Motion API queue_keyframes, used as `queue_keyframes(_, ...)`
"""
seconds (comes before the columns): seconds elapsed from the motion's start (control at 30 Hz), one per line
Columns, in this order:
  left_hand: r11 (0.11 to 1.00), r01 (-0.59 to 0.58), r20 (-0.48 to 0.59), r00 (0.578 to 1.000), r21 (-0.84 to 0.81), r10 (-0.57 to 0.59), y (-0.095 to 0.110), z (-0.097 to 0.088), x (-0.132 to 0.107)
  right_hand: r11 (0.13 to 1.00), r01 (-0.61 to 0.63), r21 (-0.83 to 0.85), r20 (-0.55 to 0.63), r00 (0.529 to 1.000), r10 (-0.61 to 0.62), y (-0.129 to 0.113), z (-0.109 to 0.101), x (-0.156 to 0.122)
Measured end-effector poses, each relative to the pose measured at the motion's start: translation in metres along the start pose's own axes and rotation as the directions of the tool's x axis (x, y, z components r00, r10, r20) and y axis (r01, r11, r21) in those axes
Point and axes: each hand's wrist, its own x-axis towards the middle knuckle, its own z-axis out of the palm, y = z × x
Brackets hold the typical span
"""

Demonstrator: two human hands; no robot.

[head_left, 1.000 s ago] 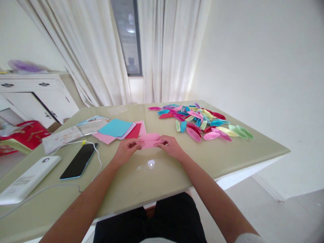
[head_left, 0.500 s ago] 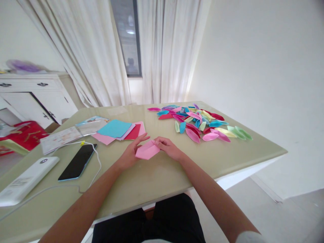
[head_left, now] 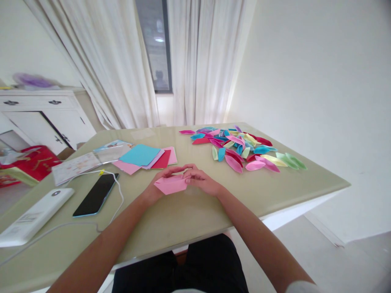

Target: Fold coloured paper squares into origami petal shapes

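Note:
A pink folded paper [head_left: 171, 185] is held between both hands just over the near middle of the table. My left hand [head_left: 155, 185] grips its left side, with the fingers curled behind the paper. On the right, my right hand [head_left: 201, 180] pinches the paper's right end between thumb and fingers. The paper's long upper edge faces up and its lower part narrows. Behind the hands lies a fanned stack of square coloured sheets, with a blue sheet [head_left: 141, 155] on top and a red sheet [head_left: 161, 159] beside it.
A pile of folded paper pieces [head_left: 233, 162] in several colours covers the far right of the table [head_left: 244, 195]. To the left lie a black phone [head_left: 96, 194], a white power bank [head_left: 35, 217] with a cable [head_left: 122, 195], and printed packaging [head_left: 76, 167].
The pink paper has turned so its long edge lies more level, and it has shifted slightly left. My left fingers, stretched out before, are now curled behind it.

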Motion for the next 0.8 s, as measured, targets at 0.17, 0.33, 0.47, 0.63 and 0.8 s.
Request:
queue_keyframes(0.17, 1.0, 0.012, 0.028, 1.0, -0.016, -0.011, 0.013, 0.001, -0.003, 0.996, -0.042, 0.076, -0.029, 0.999, 0.045, 0.004, -0.003, -0.001)
queue_keyframes(0.33, 1.0, 0.015, 0.05, 0.999, -0.014, -0.014, 0.017, 0.008, -0.003, 0.997, -0.065, 0.038, 0.017, 0.998, 0.064, -0.001, -0.003, -0.001)
queue_keyframes(0.47, 0.998, 0.048, 0.057, 0.997, -0.033, -0.047, 0.015, 0.012, -0.002, 0.997, -0.072, 0.03, 0.027, 0.997, 0.071, -0.002, -0.002, -0.001)
queue_keyframes(0.63, 0.988, 0.134, 0.062, 0.99, -0.077, -0.13, 0.008, 0.012, -0.002, 0.997, -0.051, 0.061, 0.004, 0.999, 0.051, 0.005, -0.001, -0.002)
queue_keyframes(0.8, 0.979, 0.192, 0.086, 0.979, -0.068, -0.186, 0.006, 0.006, -0.003, 0.991, -0.096, 0.092, -0.031, 0.995, 0.099, 0.004, 0.003, -0.003)
